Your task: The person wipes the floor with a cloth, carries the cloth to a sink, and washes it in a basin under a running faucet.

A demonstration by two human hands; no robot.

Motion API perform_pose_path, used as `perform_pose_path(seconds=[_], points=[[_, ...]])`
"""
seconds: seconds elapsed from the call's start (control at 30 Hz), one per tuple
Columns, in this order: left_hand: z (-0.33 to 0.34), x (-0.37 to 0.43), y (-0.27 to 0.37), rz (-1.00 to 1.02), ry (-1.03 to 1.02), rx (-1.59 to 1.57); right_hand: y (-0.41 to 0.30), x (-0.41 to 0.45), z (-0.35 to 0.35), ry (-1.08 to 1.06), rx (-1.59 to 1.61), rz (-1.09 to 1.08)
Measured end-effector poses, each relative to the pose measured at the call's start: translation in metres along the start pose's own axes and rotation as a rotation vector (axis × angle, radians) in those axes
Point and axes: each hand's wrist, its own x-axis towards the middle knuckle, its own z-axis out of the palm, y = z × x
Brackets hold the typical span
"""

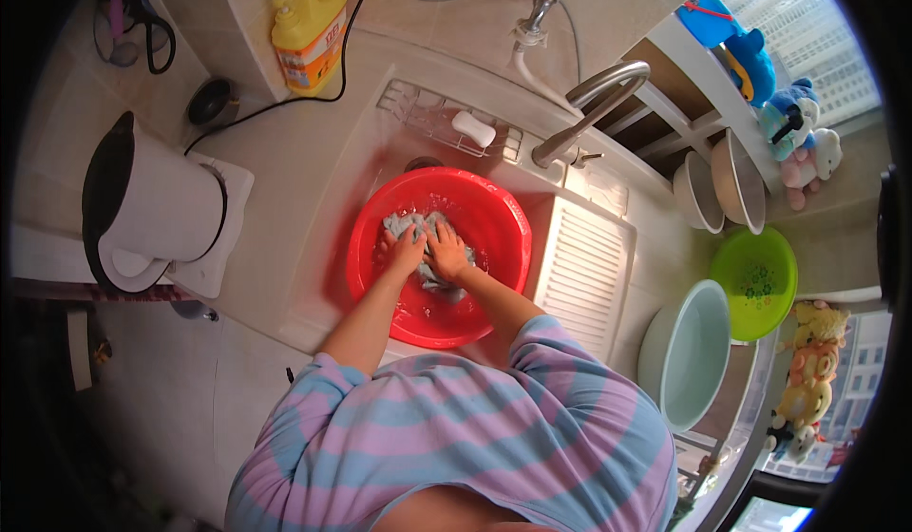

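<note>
A wet grey cloth (433, 275) lies bunched in a red plastic basin (509, 286), with some water around it. My left hand (405, 250) grips the left part of the cloth, its fingers bent into the folds. Close beside it, my right hand (447, 253) holds the cloth from above, fingers reaching over the fabric. The thumbs nearly meet, and the undersides of both hands are hidden. The basin sits inside a pale sink (313, 240), below a curved metal faucet (598, 104).
A white soap bar (473, 129) rests on a wire rack (413, 108) behind the basin. Right are a ribbed washboard (584, 268), a pale-green basin (695, 361) and a lime basin (755, 282). An electric kettle (164, 193) and yellow detergent jug (310, 33) stand left.
</note>
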Motion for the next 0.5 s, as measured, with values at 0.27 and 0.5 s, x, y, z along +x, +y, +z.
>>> perform_pose_path(seconds=[0.27, 0.5], points=[[0.027, 0.025, -0.04, -0.126, -0.284, -0.662, 0.011, 0.039, 0.012, 0.211, 0.458, 0.51], [0.013, 0.028, -0.051, 0.072, -0.831, -1.939, -0.092, -0.021, -0.099, -0.255, 0.961, 0.178]])
